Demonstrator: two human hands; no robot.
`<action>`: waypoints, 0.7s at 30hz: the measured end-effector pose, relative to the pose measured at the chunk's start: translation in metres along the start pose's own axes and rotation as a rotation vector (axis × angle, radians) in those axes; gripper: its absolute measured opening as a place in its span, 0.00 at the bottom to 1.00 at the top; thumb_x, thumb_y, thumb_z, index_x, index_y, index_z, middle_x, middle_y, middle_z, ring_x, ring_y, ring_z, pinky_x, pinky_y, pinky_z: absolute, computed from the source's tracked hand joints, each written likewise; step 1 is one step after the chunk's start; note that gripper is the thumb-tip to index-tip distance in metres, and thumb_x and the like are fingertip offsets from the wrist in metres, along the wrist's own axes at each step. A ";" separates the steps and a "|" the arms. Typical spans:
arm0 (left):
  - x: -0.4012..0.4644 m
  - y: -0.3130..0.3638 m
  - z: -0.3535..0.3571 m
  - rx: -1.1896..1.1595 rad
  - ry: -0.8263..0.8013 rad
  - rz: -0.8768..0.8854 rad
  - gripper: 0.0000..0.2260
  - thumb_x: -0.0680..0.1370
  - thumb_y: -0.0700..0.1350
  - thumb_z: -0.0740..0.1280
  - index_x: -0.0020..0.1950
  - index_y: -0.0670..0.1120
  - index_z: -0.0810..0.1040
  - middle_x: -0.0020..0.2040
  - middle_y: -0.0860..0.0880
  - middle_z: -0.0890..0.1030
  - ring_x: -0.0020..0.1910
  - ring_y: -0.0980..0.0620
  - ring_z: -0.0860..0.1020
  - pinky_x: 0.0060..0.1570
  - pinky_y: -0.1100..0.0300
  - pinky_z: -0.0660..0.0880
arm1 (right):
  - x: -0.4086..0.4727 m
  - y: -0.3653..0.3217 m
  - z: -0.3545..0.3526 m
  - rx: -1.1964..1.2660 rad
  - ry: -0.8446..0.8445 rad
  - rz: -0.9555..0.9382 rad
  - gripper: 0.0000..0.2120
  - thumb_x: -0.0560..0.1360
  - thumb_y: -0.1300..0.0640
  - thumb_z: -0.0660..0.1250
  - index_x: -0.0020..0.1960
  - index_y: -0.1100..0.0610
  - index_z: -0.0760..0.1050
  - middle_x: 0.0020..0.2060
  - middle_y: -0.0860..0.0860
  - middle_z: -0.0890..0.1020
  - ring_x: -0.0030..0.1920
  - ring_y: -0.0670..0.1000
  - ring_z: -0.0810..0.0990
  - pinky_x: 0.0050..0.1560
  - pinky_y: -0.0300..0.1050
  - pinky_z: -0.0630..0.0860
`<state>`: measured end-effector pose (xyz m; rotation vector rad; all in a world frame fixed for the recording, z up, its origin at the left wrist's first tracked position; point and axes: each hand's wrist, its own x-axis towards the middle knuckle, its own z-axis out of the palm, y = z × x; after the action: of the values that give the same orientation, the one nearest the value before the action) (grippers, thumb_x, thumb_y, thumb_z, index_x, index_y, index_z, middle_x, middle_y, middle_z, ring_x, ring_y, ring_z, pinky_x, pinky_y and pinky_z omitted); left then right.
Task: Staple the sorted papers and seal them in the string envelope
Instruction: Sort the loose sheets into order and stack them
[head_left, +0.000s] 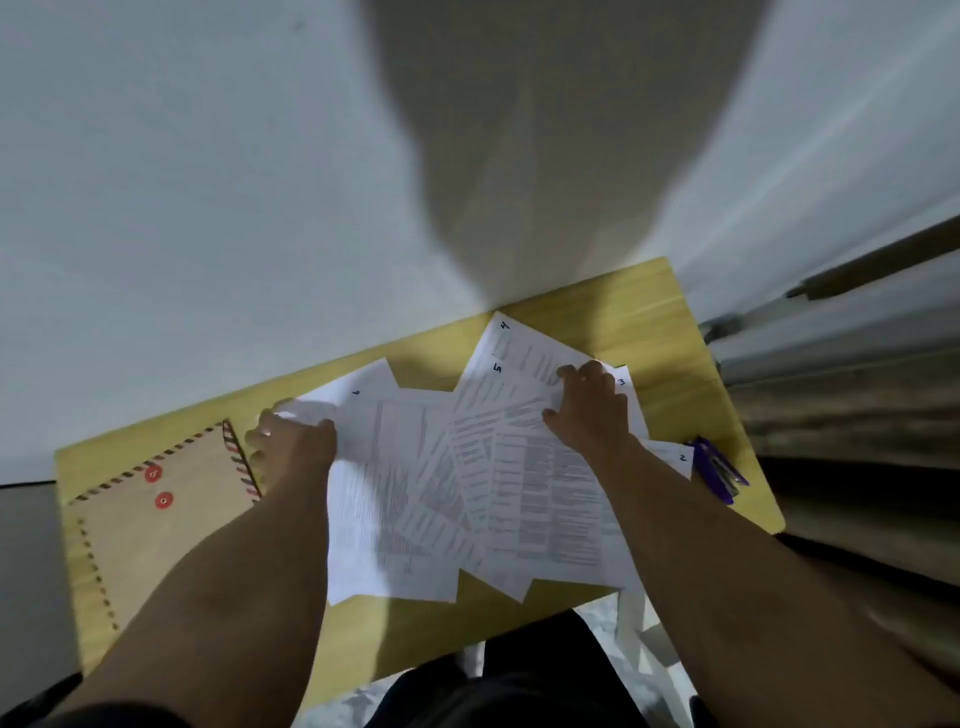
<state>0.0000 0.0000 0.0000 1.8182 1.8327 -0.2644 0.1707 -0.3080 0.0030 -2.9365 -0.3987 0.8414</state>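
1. Nearest the camera, two bare forearms reach out over a small yellow table; its near edge is bare, with no stapled bundle lying on it.

2. Just beyond, the papers lie fanned and overlapping across the middle of the table, corners pointing different ways. They are not squared into one stack, so stapling has not begun, as far as I can judge.

3. To the left of the sheets the string envelope lies flat on the table, its two red button discs showing. Nothing is visibly inside it and neither hand touches it; the sealing step is still to do.

4. The left hand is at the left edge of the spread, fingers curled around the crumpled corner of a sheet, apparently gathering it in.

5. The right hand rests on the far right sheets, fingers bent and pressing or pinching their upper edges; whether it truly grips one I cannot tell for sure.

6. At the right edge of the table the purple stapler lies untouched, just beside a sheet marked 2.

7. Farthest out, handwritten numbers 4, 5 and 3 show on sheet corners, lying out of order. By my reading, the task is early: collect and align, then staple, fill, wind the string.
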 end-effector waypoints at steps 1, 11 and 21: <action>0.006 -0.001 -0.004 -0.028 0.017 -0.046 0.33 0.77 0.48 0.72 0.79 0.46 0.62 0.80 0.39 0.62 0.79 0.34 0.62 0.75 0.36 0.63 | -0.002 -0.001 0.002 -0.010 -0.016 0.001 0.33 0.74 0.42 0.71 0.73 0.51 0.66 0.71 0.59 0.66 0.72 0.62 0.66 0.64 0.60 0.73; 0.029 -0.019 -0.006 0.003 -0.050 -0.145 0.36 0.77 0.50 0.74 0.81 0.45 0.61 0.79 0.37 0.62 0.77 0.33 0.64 0.75 0.36 0.65 | -0.005 -0.001 0.007 -0.043 0.013 -0.014 0.34 0.72 0.40 0.73 0.72 0.50 0.66 0.71 0.58 0.66 0.71 0.60 0.67 0.62 0.59 0.75; 0.030 -0.033 -0.006 -0.006 0.004 -0.064 0.37 0.73 0.53 0.79 0.77 0.49 0.67 0.77 0.39 0.63 0.75 0.33 0.63 0.72 0.38 0.69 | -0.008 -0.001 0.015 -0.103 0.054 -0.021 0.35 0.71 0.40 0.73 0.73 0.50 0.66 0.73 0.57 0.66 0.72 0.60 0.68 0.59 0.59 0.77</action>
<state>-0.0320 0.0269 -0.0177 1.7590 1.8943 -0.2788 0.1555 -0.3097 -0.0057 -3.0357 -0.4827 0.7594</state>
